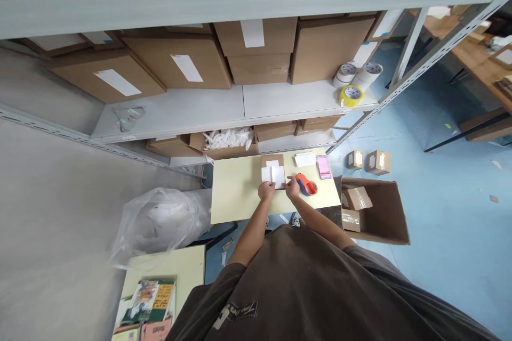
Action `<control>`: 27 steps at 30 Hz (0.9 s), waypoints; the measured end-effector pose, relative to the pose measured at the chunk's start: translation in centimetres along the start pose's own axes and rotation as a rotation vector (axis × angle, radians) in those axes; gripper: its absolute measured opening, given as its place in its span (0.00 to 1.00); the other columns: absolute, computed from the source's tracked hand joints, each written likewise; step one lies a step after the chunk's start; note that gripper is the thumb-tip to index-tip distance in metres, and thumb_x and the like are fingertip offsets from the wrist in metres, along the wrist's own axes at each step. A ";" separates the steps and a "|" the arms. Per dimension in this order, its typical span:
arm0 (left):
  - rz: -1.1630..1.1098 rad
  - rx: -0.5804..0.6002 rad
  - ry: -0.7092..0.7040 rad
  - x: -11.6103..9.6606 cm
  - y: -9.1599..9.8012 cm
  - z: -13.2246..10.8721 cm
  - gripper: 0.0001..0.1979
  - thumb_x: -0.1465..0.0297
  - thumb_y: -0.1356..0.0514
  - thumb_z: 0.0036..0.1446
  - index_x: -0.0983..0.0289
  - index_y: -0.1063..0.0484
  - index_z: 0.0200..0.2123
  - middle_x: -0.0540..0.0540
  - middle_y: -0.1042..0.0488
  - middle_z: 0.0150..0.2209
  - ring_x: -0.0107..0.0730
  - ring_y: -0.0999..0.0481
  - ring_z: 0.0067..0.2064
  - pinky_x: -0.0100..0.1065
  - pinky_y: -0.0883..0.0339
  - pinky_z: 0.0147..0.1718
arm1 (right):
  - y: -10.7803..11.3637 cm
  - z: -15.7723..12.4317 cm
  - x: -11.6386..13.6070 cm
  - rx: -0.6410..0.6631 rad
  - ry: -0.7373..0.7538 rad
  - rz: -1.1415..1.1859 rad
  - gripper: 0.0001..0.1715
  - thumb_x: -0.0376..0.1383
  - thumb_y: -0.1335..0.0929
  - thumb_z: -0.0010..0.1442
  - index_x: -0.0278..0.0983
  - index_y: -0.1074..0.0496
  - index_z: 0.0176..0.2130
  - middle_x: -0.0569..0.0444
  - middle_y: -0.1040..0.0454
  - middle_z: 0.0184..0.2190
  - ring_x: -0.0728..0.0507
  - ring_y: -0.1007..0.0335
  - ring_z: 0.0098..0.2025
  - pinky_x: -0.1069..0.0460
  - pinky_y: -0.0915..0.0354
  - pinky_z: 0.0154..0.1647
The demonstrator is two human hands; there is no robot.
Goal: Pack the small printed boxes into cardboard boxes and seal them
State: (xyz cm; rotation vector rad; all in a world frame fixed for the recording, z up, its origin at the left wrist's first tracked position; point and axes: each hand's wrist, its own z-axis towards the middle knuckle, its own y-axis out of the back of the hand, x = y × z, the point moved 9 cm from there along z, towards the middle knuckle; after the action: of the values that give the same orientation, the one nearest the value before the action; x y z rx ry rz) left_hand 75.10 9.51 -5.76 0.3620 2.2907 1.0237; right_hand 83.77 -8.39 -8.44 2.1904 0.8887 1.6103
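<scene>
A small cardboard box (266, 161) lies on the pale yellow table in front of me, with white paper labels (278, 173) over its top. At the near left edge of the paper, my left hand (266, 190) is closed in a pinch on a white label. My right hand (292, 187) is at the box's near right corner, thumb and index finger drawn together at the paper's edge; what they pinch is too small to make out. An orange and blue tape dispenser (306, 185) sits just right of that hand. Beyond it lie white slips (305, 159) and a pink stack (324, 167).
Metal shelving (192, 112) holding cardboard boxes (260, 37) and tape rolls (351, 96) rises behind the table (236, 192). A large open carton (384, 208) with small boxes stands on the floor at right. A clear plastic bag (168, 218) is at left.
</scene>
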 end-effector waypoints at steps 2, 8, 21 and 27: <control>0.016 0.007 0.004 0.0 0.0 0.0 0.17 0.58 0.40 0.68 0.60 0.13 0.40 0.62 0.14 0.45 0.43 0.17 0.45 0.33 0.35 0.36 | -0.1 0.0 -0.2 -0.006 -0.011 -0.016 0.23 0.34 0.27 0.56 0.36 0.26 0.52 0.56 0.24 0.29 0.40 0.23 0.34 0.50 0.30 0.37; 0.038 0.017 -0.015 -0.4 0.0 -0.2 0.17 0.59 0.41 0.68 0.60 0.13 0.41 0.62 0.14 0.44 0.43 0.17 0.45 0.33 0.34 0.37 | 0.2 -0.2 -0.4 -0.004 -0.040 -0.038 0.21 0.34 0.27 0.56 0.36 0.26 0.50 0.57 0.24 0.30 0.42 0.23 0.34 0.52 0.31 0.38; 0.250 0.071 0.016 -0.5 0.6 1.0 0.22 0.54 0.36 0.66 0.66 0.16 0.49 0.70 0.17 0.51 0.51 0.18 0.55 0.37 0.29 0.47 | 0.3 -0.6 0.1 0.138 -0.053 -0.431 0.26 0.42 0.29 0.69 0.36 0.30 0.62 0.43 0.19 0.44 0.34 0.21 0.46 0.47 0.32 0.47; 0.236 0.057 -0.364 -3.0 1.2 1.9 0.26 0.58 0.35 0.65 0.58 0.24 0.64 0.66 0.27 0.66 0.55 0.35 0.71 0.47 0.40 0.69 | -0.6 0.6 3.1 0.182 0.231 -0.459 0.30 0.39 0.32 0.69 0.37 0.31 0.67 0.37 0.26 0.63 0.30 0.32 0.64 0.41 0.36 0.64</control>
State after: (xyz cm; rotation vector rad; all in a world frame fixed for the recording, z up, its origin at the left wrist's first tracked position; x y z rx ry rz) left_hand 78.64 10.04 -4.66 0.7905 1.9817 0.9170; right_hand 84.74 -5.89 -6.64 1.7434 1.5282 1.6131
